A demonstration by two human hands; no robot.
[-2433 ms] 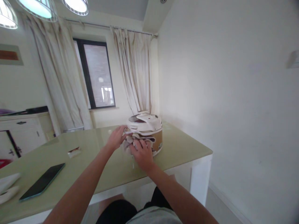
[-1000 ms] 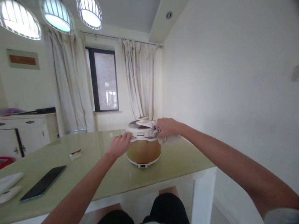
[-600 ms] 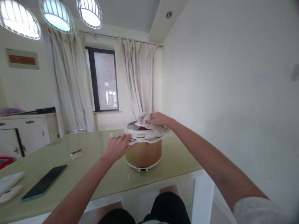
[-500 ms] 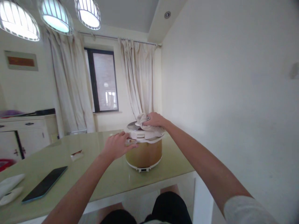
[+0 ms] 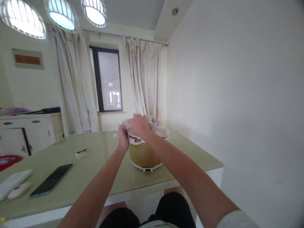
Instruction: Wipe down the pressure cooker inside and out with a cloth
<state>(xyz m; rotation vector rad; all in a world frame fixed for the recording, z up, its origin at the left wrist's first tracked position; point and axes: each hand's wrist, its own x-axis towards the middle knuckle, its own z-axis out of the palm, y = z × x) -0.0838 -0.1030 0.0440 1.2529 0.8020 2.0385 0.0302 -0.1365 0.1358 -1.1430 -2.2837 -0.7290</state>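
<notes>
A rice cooker [image 5: 143, 154] with a tan body and a white lid stands on the pale green glass table [image 5: 99, 164], near its far right end. My right hand [image 5: 137, 124] presses a crumpled beige cloth [image 5: 159, 126] down on the left part of the lid. My left hand [image 5: 123, 137] grips the lid's left edge, steadying the cooker. Both forearms reach forward from the bottom of the view.
A dark phone [image 5: 51, 183] lies on the table's left, with a white device [image 5: 13, 183] beside it and a small wrapper [image 5: 81, 153] farther back. A white cabinet [image 5: 28, 131] stands at the left wall. A plain wall runs close along the right.
My right hand has carried the cloth from the cooker's front to its right side, then up onto the lid and across to the left. My left hand stayed at the lid's left edge.
</notes>
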